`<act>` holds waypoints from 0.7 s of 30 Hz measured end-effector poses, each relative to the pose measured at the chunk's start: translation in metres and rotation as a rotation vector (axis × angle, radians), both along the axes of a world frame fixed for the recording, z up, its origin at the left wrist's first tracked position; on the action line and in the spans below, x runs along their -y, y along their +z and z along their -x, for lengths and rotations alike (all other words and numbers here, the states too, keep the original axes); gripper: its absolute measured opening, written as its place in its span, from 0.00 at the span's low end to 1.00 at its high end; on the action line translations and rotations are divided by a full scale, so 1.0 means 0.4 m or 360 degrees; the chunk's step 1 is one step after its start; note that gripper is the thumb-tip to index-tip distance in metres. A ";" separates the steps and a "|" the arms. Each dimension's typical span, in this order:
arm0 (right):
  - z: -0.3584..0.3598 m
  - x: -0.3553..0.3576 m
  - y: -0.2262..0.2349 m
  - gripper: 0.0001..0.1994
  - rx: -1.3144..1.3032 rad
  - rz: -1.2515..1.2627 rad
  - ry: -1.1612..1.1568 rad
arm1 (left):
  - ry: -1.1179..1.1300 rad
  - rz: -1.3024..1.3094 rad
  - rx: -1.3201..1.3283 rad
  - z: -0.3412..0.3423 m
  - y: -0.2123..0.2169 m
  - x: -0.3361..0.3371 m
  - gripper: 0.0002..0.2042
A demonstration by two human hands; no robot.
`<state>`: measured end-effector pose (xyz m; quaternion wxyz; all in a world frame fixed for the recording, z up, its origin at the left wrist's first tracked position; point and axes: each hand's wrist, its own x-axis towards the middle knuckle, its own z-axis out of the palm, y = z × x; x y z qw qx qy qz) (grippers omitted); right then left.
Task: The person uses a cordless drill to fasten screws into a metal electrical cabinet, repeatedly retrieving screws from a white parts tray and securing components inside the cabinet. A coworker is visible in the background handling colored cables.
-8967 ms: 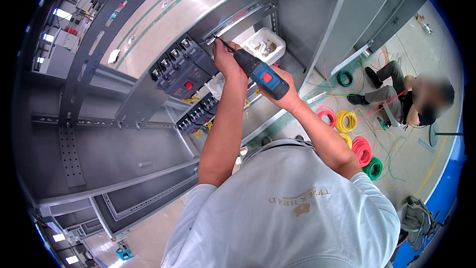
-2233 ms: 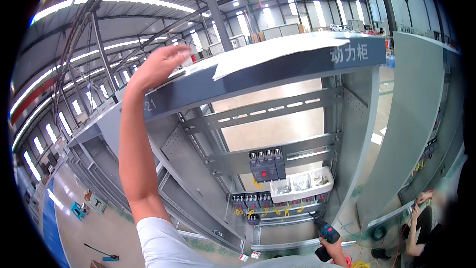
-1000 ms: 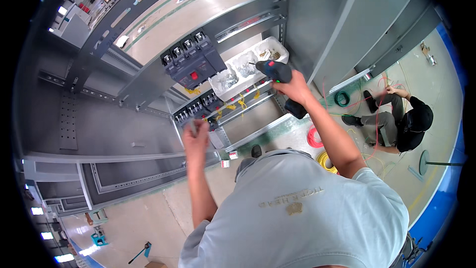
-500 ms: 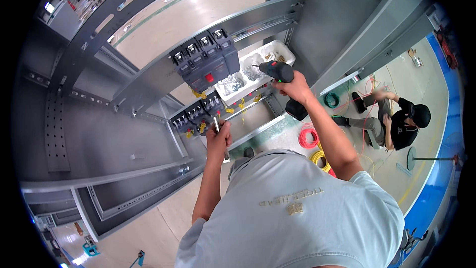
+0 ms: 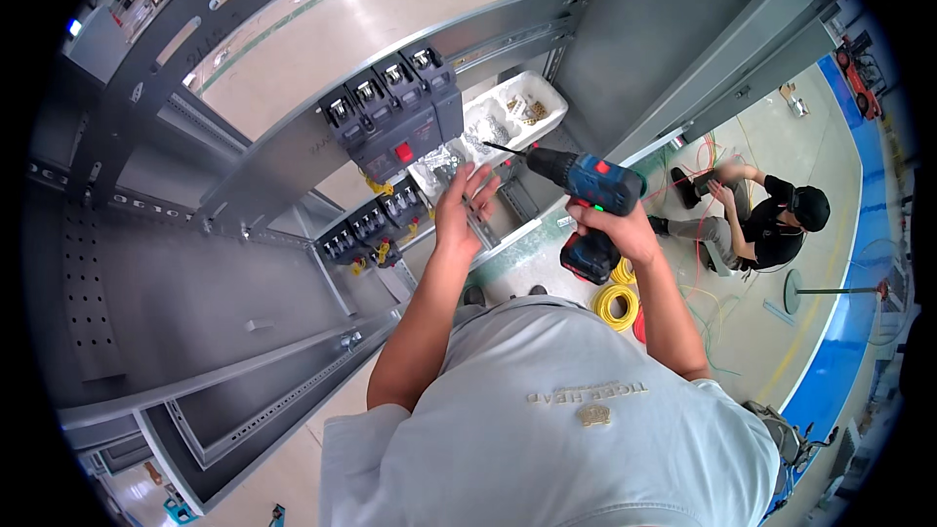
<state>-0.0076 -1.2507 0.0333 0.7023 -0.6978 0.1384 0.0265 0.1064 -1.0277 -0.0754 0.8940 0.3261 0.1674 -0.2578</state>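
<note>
My right hand (image 5: 625, 231) is wrapped round the grip of a blue and black cordless drill (image 5: 590, 181). Its thin bit points left, over the white foam tray. My left hand (image 5: 459, 215), fingers partly spread, has a silver metal bar (image 5: 480, 226) lying across it, in front of the tray's near end. Loose metal fasteners fill compartments of that white tray (image 5: 558, 115), brassy ones at the far end. Left of the tray, a large dark circuit breaker (image 5: 390, 127) with a red button is mounted on a crossrail; smaller breakers (image 5: 361, 234) with yellow tags sit below.
Grey cabinet frame members surround my arms, with a perforated upright (image 5: 88, 283) at left and a side panel (image 5: 649, 59) at right. Yellow cable coils (image 5: 615, 307) lie on the floor. At right a person in black (image 5: 781, 229) sits near loose wires and a round-based stand (image 5: 793, 291).
My right hand has drawn the drill right and nearer to me, away from the tray. My left hand has risen rightward toward the tray with the silver bar, its fingers looser.
</note>
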 end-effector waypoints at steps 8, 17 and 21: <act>0.119 -0.041 0.006 0.14 -0.0090 -0.0151 0.0134 | -0.0024 0.0292 0.0035 0.035 0.010 -0.030 0.15; 0.158 -0.113 -0.025 0.12 -0.0148 -0.0274 0.0103 | 0.0093 0.0262 -0.0070 0.114 -0.022 -0.103 0.09; 0.177 -0.109 -0.044 0.12 -0.0107 -0.0210 0.0180 | 0.0191 0.0275 -0.0064 0.146 -0.027 -0.119 0.08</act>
